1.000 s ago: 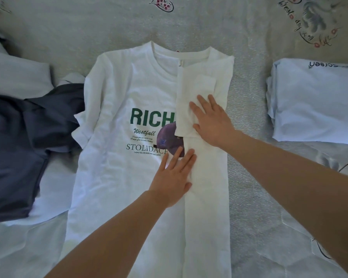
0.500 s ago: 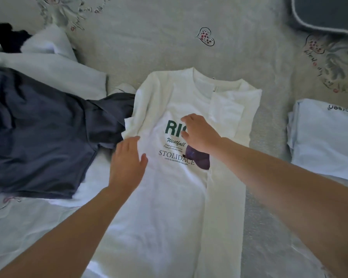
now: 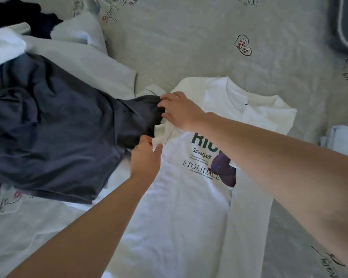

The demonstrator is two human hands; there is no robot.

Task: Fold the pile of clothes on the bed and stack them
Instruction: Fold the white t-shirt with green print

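Observation:
A white T-shirt with green and dark lettering lies face up on the bed, its right side folded inward over the chest. My left hand pinches the shirt's left sleeve at its hem. My right hand grips the same sleeve higher up, near the shoulder, fingers curled against the fabric. A dark blue garment lies crumpled just left of the sleeve and touches it. A folded pale blue stack shows at the right edge.
More unfolded clothes lie at the upper left: a pale grey-white garment and a black one. Another white garment spreads under the dark blue one. The patterned grey bedspread stretches beyond. A dark cushion sits at the top right.
Both hands left the folded right side and crossed to the shirt's left sleeve, where they have taken hold of it. The view swung left, showing more of the unfolded pile.

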